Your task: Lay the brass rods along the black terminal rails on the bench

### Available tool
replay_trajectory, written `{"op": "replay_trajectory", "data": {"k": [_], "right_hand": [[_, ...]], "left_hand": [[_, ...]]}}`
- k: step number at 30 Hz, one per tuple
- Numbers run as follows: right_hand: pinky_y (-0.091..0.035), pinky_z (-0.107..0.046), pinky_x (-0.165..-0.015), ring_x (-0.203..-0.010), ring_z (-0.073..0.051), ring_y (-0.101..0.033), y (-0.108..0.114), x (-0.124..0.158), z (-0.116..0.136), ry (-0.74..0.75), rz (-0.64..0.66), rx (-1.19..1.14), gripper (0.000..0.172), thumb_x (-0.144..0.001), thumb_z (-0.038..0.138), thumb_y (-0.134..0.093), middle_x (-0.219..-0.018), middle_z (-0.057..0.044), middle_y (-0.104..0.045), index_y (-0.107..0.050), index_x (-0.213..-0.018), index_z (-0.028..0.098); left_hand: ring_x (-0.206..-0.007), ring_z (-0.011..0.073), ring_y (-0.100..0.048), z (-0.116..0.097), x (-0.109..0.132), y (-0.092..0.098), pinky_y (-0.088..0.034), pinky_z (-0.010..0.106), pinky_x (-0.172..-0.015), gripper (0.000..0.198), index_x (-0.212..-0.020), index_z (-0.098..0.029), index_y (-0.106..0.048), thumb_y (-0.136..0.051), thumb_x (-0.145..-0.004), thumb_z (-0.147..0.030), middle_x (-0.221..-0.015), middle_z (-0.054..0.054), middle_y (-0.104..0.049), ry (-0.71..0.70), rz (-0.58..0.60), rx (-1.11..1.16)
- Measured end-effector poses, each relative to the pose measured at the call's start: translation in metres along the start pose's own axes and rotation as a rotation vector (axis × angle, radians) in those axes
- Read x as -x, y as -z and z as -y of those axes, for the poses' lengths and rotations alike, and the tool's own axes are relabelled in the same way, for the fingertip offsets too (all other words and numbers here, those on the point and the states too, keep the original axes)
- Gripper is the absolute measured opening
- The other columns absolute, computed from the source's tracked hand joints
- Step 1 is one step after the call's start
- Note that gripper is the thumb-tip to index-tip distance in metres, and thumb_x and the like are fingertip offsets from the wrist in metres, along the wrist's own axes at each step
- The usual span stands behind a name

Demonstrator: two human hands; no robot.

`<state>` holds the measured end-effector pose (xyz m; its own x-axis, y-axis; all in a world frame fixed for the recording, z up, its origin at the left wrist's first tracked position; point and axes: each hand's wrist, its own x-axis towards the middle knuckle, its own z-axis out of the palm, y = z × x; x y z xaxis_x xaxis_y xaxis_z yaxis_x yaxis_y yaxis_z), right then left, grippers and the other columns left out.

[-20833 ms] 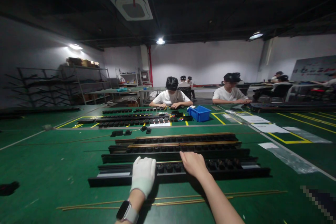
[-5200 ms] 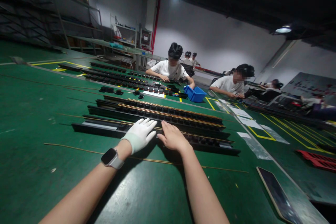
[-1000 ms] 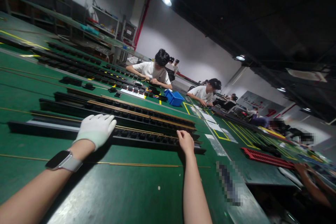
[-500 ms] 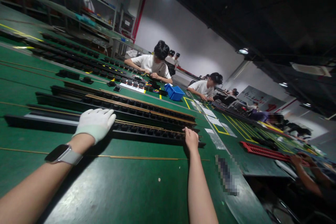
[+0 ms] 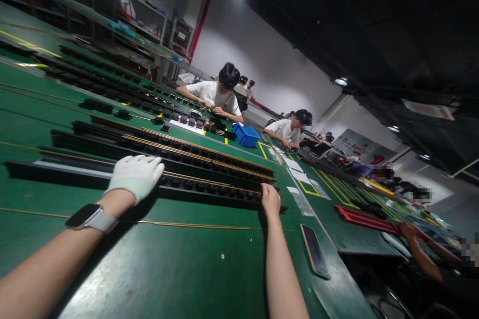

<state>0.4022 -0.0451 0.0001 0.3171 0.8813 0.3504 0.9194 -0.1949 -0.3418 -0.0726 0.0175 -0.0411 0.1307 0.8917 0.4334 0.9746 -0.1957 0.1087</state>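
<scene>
Long black rails with rows of black parts lie side by side on the green table. My left hand, in a white glove, rests over the nearest black rail, its fingers curled across the rail and a thin brass rod. What it grips is hidden under the glove. At the rail's right end my bare right hand is closed, thumb and finger pinching the end of the brass rod. More brass rods lie on the rails behind. Loose thin rods lie in front of the nearest rail.
A phone lies at right. A blue bin and black parts stand behind the rails. Two people in white shirts work across the table; at far right another person's hands touch a red slotted part.
The view has shifted slightly. Both hands stay in nearly the same places on the rail, and the right hand's pinch looks much the same.
</scene>
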Motion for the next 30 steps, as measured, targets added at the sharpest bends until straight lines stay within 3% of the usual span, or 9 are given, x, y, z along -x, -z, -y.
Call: {"op": "replay_trajectory", "data": {"k": [3, 5, 7, 11, 17, 24, 30], "right_hand": [[-0.035, -0.036, -0.119, -0.141, -0.019, -0.052, -0.005, 0.010, 0.033, 0.118, -0.020, -0.036, 0.062, -0.109, 0.046, -0.018, -0.150, -0.008, -0.060, -0.061, -0.145, 0.021], [-0.029, -0.039, -0.125, -0.151, -0.020, -0.040, -0.015, 0.019, 0.055, 0.311, 0.031, -0.066, 0.061, -0.109, 0.050, -0.026, -0.161, -0.008, -0.048, -0.048, -0.156, 0.019], [-0.025, -0.040, -0.127, -0.156, -0.020, -0.031, -0.027, 0.027, 0.071, 0.344, 0.097, -0.048, 0.063, -0.110, 0.050, -0.023, -0.166, -0.007, -0.041, -0.039, -0.161, 0.018], [-0.025, -0.039, -0.126, -0.153, -0.019, -0.038, -0.040, 0.034, 0.083, 0.260, 0.146, 0.060, 0.061, -0.111, 0.042, -0.016, -0.162, -0.008, -0.047, -0.045, -0.158, 0.016], [-0.030, -0.034, -0.124, -0.148, -0.019, -0.046, -0.030, 0.028, 0.086, 0.309, 0.210, 0.123, 0.058, -0.111, 0.041, -0.022, -0.158, -0.008, -0.053, -0.054, -0.152, 0.015], [-0.032, -0.036, -0.123, -0.145, -0.019, -0.048, -0.045, 0.031, 0.085, 0.362, 0.125, 0.127, 0.053, -0.111, 0.032, -0.024, -0.154, -0.006, -0.057, -0.059, -0.149, 0.018], [-0.034, -0.038, -0.122, -0.146, -0.020, -0.047, -0.038, 0.028, 0.097, 0.368, 0.112, 0.094, 0.051, -0.112, 0.037, -0.027, -0.155, -0.007, -0.056, -0.058, -0.149, 0.021]], "left_hand": [[-0.120, 0.0305, -0.063, -0.001, 0.001, 0.003, -0.036, 0.047, -0.105, 0.053, -0.129, -0.018, -0.070, -0.035, -0.099, -0.045, -0.135, 0.013, -0.071, -0.004, -0.018, 0.043], [-0.121, 0.0313, -0.063, -0.002, 0.002, 0.005, -0.036, 0.047, -0.104, 0.052, -0.128, -0.019, -0.070, -0.037, -0.098, -0.045, -0.134, 0.013, -0.071, 0.003, -0.020, 0.070], [-0.121, 0.0321, -0.062, -0.003, 0.003, 0.006, -0.035, 0.048, -0.103, 0.051, -0.126, -0.020, -0.071, -0.036, -0.098, -0.045, -0.133, 0.014, -0.072, 0.015, -0.026, 0.100], [-0.119, 0.0337, -0.063, -0.005, 0.004, 0.009, -0.036, 0.048, -0.101, 0.054, -0.125, -0.019, -0.071, -0.032, -0.099, -0.045, -0.130, 0.015, -0.072, 0.018, -0.037, 0.125], [-0.116, 0.0316, -0.064, -0.006, 0.004, 0.012, -0.037, 0.047, -0.099, 0.052, -0.122, -0.019, -0.072, -0.032, -0.099, -0.042, -0.131, 0.013, -0.072, 0.014, -0.024, 0.082], [-0.112, 0.0318, -0.065, -0.007, 0.005, 0.016, -0.038, 0.046, -0.095, 0.050, -0.116, -0.019, -0.073, -0.033, -0.099, -0.042, -0.125, 0.014, -0.075, 0.013, -0.031, 0.101], [-0.115, 0.0321, -0.065, -0.008, 0.005, 0.015, -0.035, 0.047, -0.099, 0.045, -0.109, -0.021, -0.074, -0.035, -0.097, -0.041, -0.122, 0.015, -0.076, 0.022, -0.057, 0.138]]}}
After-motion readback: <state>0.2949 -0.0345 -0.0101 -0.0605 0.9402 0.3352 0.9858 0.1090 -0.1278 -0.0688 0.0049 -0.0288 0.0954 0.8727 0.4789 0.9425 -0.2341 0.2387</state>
